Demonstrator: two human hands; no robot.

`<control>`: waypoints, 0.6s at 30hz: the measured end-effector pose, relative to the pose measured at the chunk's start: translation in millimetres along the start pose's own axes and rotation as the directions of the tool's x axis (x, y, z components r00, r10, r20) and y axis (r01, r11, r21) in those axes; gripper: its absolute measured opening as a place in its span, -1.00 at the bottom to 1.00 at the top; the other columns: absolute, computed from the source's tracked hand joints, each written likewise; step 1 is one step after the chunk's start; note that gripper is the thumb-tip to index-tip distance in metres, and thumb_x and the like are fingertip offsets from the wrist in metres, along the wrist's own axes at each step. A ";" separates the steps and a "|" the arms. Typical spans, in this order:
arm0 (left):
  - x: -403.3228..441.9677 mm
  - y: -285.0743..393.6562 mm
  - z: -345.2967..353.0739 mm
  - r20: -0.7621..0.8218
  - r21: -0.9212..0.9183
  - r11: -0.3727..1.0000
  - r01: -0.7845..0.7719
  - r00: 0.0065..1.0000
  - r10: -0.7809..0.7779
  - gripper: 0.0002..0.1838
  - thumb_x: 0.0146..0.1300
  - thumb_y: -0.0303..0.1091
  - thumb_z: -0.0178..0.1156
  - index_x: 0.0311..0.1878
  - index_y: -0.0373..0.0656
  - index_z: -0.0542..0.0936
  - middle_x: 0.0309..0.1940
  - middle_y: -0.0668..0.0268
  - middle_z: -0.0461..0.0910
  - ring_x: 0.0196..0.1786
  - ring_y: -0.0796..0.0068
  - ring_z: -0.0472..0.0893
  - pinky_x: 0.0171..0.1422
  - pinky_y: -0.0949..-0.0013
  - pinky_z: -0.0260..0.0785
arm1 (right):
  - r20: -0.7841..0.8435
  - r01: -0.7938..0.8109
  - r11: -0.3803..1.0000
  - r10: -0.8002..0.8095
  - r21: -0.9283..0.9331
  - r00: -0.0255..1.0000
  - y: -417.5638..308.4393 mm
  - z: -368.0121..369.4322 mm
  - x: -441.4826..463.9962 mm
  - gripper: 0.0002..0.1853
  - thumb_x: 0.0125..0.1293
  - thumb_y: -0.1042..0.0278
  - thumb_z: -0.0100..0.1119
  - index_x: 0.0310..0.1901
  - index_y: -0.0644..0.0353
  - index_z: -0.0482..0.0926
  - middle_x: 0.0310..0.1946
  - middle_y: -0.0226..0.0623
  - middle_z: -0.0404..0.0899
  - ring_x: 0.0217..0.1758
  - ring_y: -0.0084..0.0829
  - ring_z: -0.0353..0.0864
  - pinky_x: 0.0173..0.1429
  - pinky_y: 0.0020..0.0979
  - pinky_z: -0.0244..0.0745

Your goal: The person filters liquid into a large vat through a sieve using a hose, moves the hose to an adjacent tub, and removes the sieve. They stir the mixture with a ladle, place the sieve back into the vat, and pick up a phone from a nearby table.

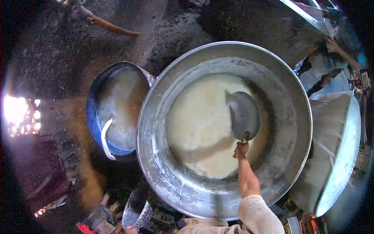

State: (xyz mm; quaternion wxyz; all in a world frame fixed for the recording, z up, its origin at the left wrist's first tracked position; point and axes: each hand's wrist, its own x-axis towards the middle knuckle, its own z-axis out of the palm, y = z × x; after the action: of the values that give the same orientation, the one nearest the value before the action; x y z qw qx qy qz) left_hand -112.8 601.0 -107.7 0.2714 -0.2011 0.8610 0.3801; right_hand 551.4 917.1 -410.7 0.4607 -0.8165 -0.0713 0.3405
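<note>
One wide ladle (244,117), its head a broad grey disc, is over the pale liquid (202,117) in the big metal pan (288,128), right of the middle and well inside the right rim. The right hand (241,150) grasps its handle close below the head, fingers wrapped round it, the forearm reaching in across the near rim. Something that may be the left hand (131,231) shows as a sliver at the foot of a speckled bowl (145,216), outside the pan's near-left rim; I cannot tell whether it grips. To handle the ladle well, I would keep that short grip firm, the wrist steady and the strokes slow, tilting the disc gently so liquid does not slop, and keep its edge off the wall. The head points toward the far rim and the handle toward the near one; the long axis runs nearly straight between them, leaning only slightly rightward at the far end. Whether the disc touches the liquid, I cannot tell.
</note>
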 end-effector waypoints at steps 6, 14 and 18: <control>-3.1 -4.1 -14.8 -0.041 0.009 1.000 0.011 0.999 -0.010 -0.69 0.12 -0.21 -0.03 -0.07 -0.08 0.40 0.01 0.21 0.46 -0.02 0.12 0.46 0.19 0.05 0.33 | 0.248 -0.261 0.963 0.270 -0.068 0.930 16.1 24.0 -30.3 -0.82 0.08 0.50 0.12 -0.27 0.14 0.37 -0.71 -0.43 0.33 -0.80 -0.49 0.35 -0.76 -0.39 0.34; -9.8 -10.1 -24.9 -0.083 0.002 1.000 0.025 0.996 -0.025 -0.73 0.07 -0.23 -0.01 -0.16 -0.07 0.38 -0.04 0.22 0.46 -0.06 0.13 0.45 0.18 0.06 0.33 | 0.632 -0.459 0.885 0.313 0.077 0.709 51.8 34.3 -38.0 -0.82 0.06 0.39 0.29 -0.35 0.10 0.45 -0.66 -0.42 0.41 -0.72 -0.49 0.44 -0.70 -0.40 0.40; -13.8 -11.7 -25.5 -0.108 -0.004 0.999 0.036 0.993 -0.036 -0.75 0.04 -0.23 0.00 -0.20 -0.06 0.37 -0.06 0.22 0.46 -0.07 0.14 0.44 0.17 0.06 0.32 | 0.619 -0.432 0.869 0.482 -0.243 0.620 63.9 54.9 -35.1 -0.80 0.02 0.35 0.38 -0.40 0.09 0.49 -0.66 -0.41 0.44 -0.71 -0.47 0.46 -0.69 -0.36 0.40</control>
State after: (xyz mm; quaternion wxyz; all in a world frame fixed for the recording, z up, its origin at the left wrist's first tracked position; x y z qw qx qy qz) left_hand -103.7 576.1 -91.2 0.2310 -0.2374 0.8703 0.3646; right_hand 478.1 904.6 -463.5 0.2738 -0.6480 -0.0320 0.7100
